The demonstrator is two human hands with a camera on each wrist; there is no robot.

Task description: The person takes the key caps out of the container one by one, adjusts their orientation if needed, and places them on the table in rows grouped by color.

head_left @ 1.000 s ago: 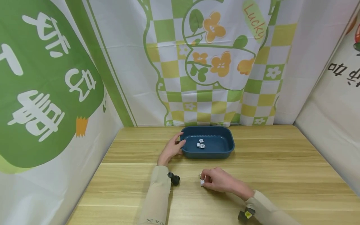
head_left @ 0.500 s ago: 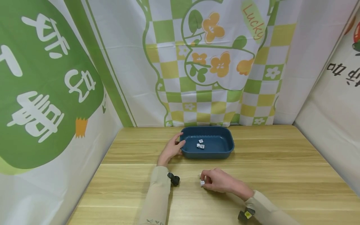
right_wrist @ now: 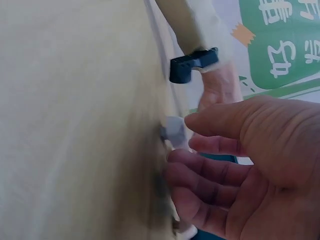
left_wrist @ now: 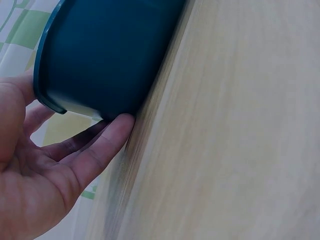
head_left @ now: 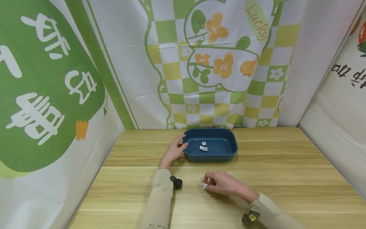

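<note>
A dark blue rectangular tray [head_left: 210, 158] stands at the back of the table with 3 small white marked cubes [head_left: 204, 143] inside. My left hand [head_left: 173, 152] grips its left end, thumb at the rim; in the left wrist view several fingers [left_wrist: 100, 147] touch the outer wall. In front of the tray, my right hand [head_left: 224, 183] pinches another small white cube [head_left: 205, 187] low over the table, between thumb and forefinger. The right wrist view shows this cube [right_wrist: 175, 132] at the thumb tip. One more pale cube [head_left: 203, 178] lies just beyond the fingers, mostly hidden.
The wooden table [head_left: 137, 197] runs up to a printed cloth [head_left: 211, 105] hanging behind the tray. Cloth walls rise at left and right. A black camera [head_left: 176, 182] sits on the left wrist, another [head_left: 248, 218] on the right.
The cube at my right fingertips has turned and shifted slightly. Both hands and the tray otherwise stay in place.
</note>
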